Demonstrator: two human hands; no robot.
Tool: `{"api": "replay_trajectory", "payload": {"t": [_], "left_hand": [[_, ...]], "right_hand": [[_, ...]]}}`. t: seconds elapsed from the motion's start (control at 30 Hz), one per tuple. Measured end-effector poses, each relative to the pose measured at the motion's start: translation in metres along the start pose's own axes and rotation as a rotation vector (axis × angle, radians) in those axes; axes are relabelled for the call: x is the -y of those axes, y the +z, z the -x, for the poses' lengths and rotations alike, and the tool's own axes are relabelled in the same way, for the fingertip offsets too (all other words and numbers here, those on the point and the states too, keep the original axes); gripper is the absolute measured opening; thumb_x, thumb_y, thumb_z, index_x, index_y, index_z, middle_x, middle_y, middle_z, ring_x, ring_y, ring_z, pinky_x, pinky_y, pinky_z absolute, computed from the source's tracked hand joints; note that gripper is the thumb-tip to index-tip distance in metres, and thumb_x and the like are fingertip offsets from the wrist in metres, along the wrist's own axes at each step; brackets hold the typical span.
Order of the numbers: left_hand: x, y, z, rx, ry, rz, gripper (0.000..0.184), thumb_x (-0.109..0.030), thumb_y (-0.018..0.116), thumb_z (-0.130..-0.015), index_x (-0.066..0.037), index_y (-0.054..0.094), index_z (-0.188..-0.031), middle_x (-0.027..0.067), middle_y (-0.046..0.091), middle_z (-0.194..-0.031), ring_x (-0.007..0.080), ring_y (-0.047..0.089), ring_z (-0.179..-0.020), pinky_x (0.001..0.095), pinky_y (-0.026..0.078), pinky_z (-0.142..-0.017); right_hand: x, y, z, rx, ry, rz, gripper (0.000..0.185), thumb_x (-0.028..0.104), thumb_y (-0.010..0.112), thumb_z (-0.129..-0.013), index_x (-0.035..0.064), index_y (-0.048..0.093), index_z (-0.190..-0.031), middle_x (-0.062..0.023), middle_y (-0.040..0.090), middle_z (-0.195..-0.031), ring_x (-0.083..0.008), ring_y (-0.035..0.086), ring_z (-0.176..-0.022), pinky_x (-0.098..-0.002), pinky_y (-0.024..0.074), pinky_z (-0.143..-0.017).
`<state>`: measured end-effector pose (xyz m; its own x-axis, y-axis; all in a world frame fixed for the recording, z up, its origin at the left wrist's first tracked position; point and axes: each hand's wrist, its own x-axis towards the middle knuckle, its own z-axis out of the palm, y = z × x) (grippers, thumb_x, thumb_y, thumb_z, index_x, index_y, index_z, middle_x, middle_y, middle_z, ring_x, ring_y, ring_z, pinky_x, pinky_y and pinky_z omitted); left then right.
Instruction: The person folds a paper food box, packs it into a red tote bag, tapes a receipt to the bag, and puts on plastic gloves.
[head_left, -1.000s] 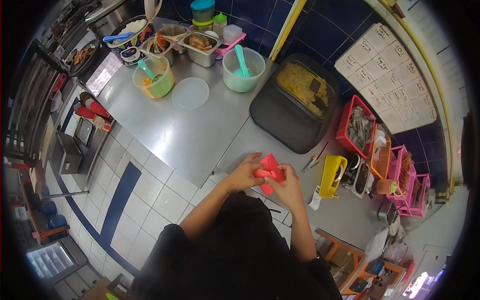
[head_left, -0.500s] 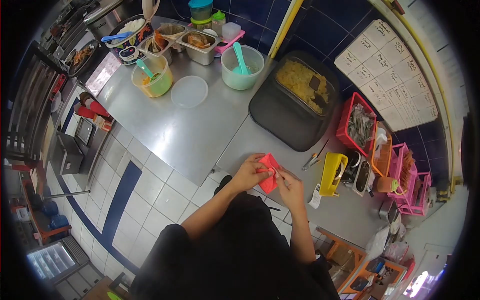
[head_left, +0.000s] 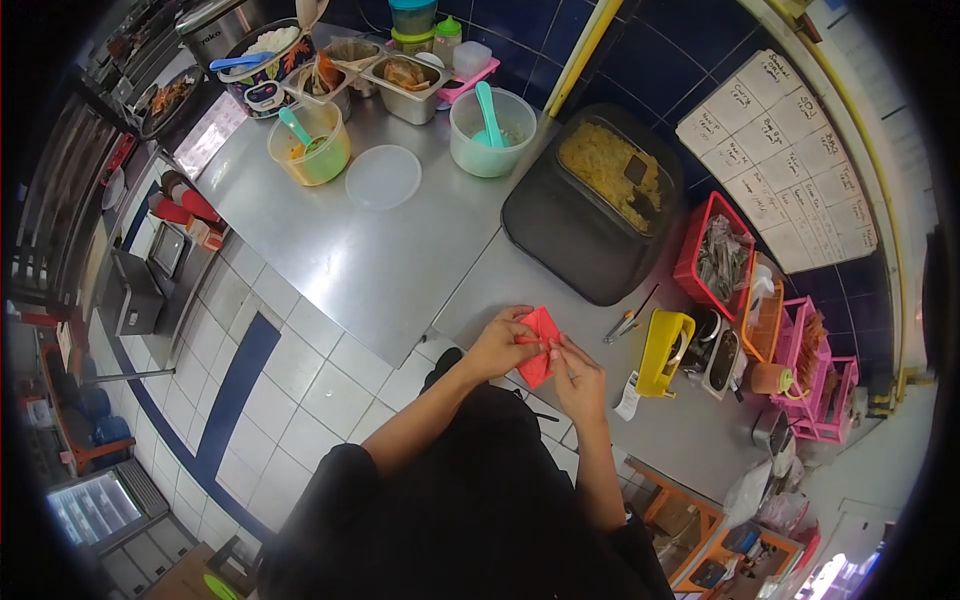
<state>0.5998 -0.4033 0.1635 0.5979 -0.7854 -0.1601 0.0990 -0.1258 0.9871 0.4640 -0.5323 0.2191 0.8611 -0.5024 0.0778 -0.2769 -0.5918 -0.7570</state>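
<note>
The person wears a plain matte-black top [head_left: 470,490], loose over the torso. Its left sleeve [head_left: 350,468] ends in a wide, soft hem around the elbow, as does the right sleeve [head_left: 632,548]. The forearms below, the left hand [head_left: 498,347] and the right hand [head_left: 578,384] are bare. A dark shoe [head_left: 441,369] shows near the worktop's [head_left: 335,245] corner, its details too dim to make out.
</note>
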Motion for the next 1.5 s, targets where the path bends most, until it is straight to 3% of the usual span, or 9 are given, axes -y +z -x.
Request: {"api": "replay_trajectory", "payload": {"t": [0.27,0.57,0.7,0.87,0.97,1.0,1.13,1.33,1.5], "left_hand": [[0.004,0.000,-0.004,0.048,0.058,-0.163,0.016,-0.016,0.074,-0.086,-0.002,0.075,-0.094,0.0245,0.046,-0.145,0.0364,0.047,-0.134,0.0436,0.044,-0.105],[-0.002,-0.006,-0.005,0.106,0.083,-0.198,0.017,-0.016,0.071,-0.087,-0.002,0.075,-0.096,0.0236,0.051,-0.140,0.0359,0.050,-0.131,0.0432,0.043,-0.107],[0.015,-0.001,-0.014,-0.036,-0.091,0.055,0.018,-0.017,0.070,-0.087,-0.002,0.075,-0.095,0.0233,0.055,-0.136,0.0338,0.054,-0.127,0.0417,0.045,-0.104],[0.027,0.019,-0.016,-0.159,0.121,-0.208,0.013,-0.015,0.070,-0.081,-0.005,0.074,-0.089,0.0223,0.064,-0.122,0.0362,0.062,-0.112,0.0443,0.051,-0.095],[0.027,0.018,-0.015,-0.213,0.235,-0.390,0.014,-0.017,0.072,-0.078,-0.007,0.072,-0.088,0.0191,0.066,-0.116,0.0379,0.062,-0.110,0.0461,0.051,-0.095],[0.033,0.021,-0.014,-0.232,0.223,-0.394,0.013,-0.016,0.072,-0.078,-0.007,0.072,-0.087,0.0180,0.066,-0.116,0.0378,0.062,-0.110,0.0461,0.051,-0.094],[0.041,0.028,-0.018,-0.260,0.235,-0.268,0.008,-0.013,0.070,-0.080,-0.005,0.069,-0.080,0.0200,0.064,-0.112,0.0375,0.060,-0.110,0.0448,0.050,-0.094],[0.044,0.026,-0.019,-0.236,0.213,-0.249,0.011,-0.011,0.066,-0.082,-0.001,0.064,-0.081,0.0220,0.061,-0.114,0.0385,0.059,-0.110,0.0449,0.049,-0.094],[-0.001,0.017,0.000,-0.301,0.067,-0.132,0.015,-0.012,0.068,-0.085,-0.001,0.063,-0.094,0.0221,0.058,-0.120,0.0402,0.057,-0.115,0.0464,0.048,-0.097]], "right_hand": [[-0.013,0.000,-0.016,0.059,0.184,-0.212,0.016,0.010,0.074,-0.088,0.0023,0.076,-0.102,-0.0132,0.068,-0.104,-0.0188,0.068,-0.084,-0.0320,0.0547,-0.078],[0.002,-0.007,-0.034,0.278,0.248,0.004,0.013,0.011,0.069,-0.090,0.0004,0.067,-0.098,-0.0162,0.056,-0.113,-0.0283,0.061,-0.099,-0.0385,0.0515,-0.086],[-0.007,0.010,-0.016,0.142,0.004,-0.001,0.014,0.009,0.064,-0.092,-0.0004,0.059,-0.100,-0.0193,0.052,-0.116,-0.0324,0.058,-0.104,-0.0402,0.0506,-0.086],[-0.010,0.018,-0.007,0.005,-0.285,0.343,0.015,0.008,0.061,-0.091,0.0007,0.060,-0.104,-0.0205,0.055,-0.118,-0.0368,0.055,-0.110,-0.0478,0.0432,-0.096],[-0.029,0.023,-0.001,0.172,-0.188,0.557,0.027,0.012,0.059,-0.090,0.0035,0.062,-0.115,-0.0189,0.061,-0.121,-0.0375,0.055,-0.115,-0.0512,0.0391,-0.100],[-0.032,0.028,0.002,0.029,-0.303,0.540,0.017,0.013,0.059,-0.092,0.0033,0.061,-0.106,-0.0171,0.061,-0.110,-0.0383,0.056,-0.108,-0.0513,0.0410,-0.097],[-0.040,0.024,-0.003,0.015,-0.229,0.333,0.016,0.015,0.059,-0.094,-0.0002,0.062,-0.099,-0.0198,0.061,-0.103,-0.0410,0.058,-0.094,-0.0493,0.0463,-0.083],[-0.034,0.024,-0.010,0.119,-0.149,0.187,0.014,0.012,0.061,-0.092,-0.0010,0.062,-0.097,-0.0191,0.060,-0.094,-0.0396,0.059,-0.089,-0.0481,0.0458,-0.080],[-0.027,0.025,-0.010,-0.012,-0.279,0.182,0.011,0.008,0.063,-0.089,-0.0006,0.062,-0.096,-0.0167,0.061,-0.090,-0.0376,0.058,-0.085,-0.0473,0.0442,-0.080]]}}
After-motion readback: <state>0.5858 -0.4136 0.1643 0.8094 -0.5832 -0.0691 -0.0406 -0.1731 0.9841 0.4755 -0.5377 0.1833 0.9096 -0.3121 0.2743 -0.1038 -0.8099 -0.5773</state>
